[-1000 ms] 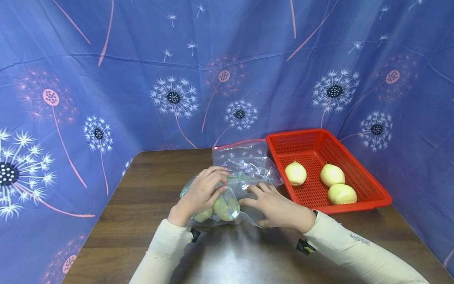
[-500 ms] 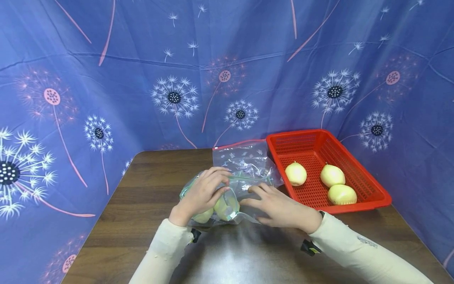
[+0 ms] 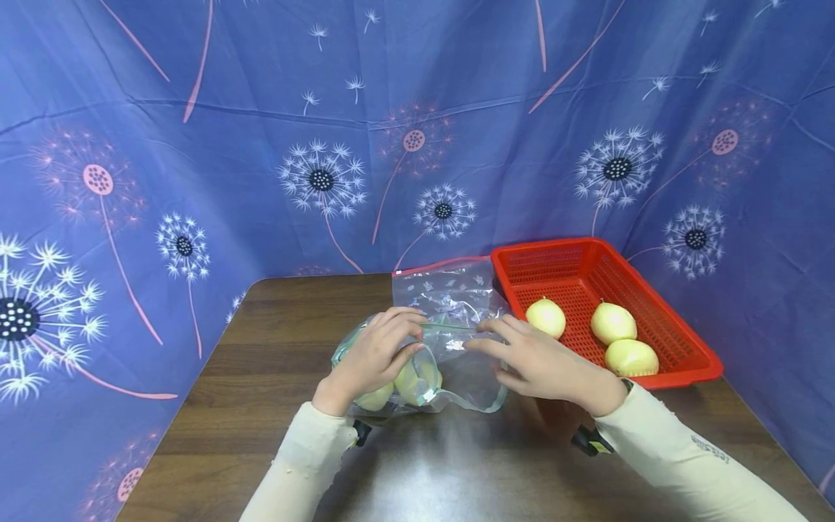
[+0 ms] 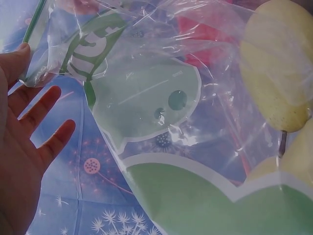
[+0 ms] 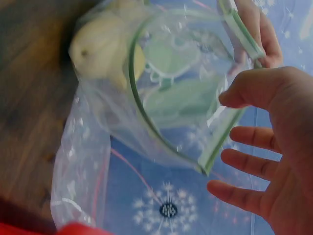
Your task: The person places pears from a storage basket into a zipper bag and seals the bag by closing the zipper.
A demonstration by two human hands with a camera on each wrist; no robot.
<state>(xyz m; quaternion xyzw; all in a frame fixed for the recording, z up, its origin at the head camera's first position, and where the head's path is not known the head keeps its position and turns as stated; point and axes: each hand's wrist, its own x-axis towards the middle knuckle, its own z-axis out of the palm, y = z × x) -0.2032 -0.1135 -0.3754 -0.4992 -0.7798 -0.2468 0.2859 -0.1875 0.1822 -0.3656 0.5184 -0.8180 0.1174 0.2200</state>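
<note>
A clear zip bag (image 3: 466, 380) with green printing and a green rim sits on the table, its mouth held apart. Pale yellow pears (image 3: 375, 397) lie inside, partly covered by my left hand (image 3: 373, 355). That hand pinches the green rim at the bag's left side; in the left wrist view its thumb (image 4: 17, 61) is at the strip and the other fingers are spread. My right hand (image 3: 544, 362) pinches the rim's other side. Its thumb (image 5: 244, 90) reaches over the strip in the right wrist view, with the index finger hidden.
A second clear bag (image 3: 450, 283) with a pink-red zip lies flat behind the first. At the right, a red perforated basket (image 3: 541, 268) holds three pears (image 3: 612, 323). A blue dandelion-print cloth (image 3: 261, 72) hangs behind the wooden table (image 3: 274, 326).
My right hand has moved right and slightly up, away from the bag's near edge, and a green-edged corner of the bag now shows below it. My left hand has stayed in place.
</note>
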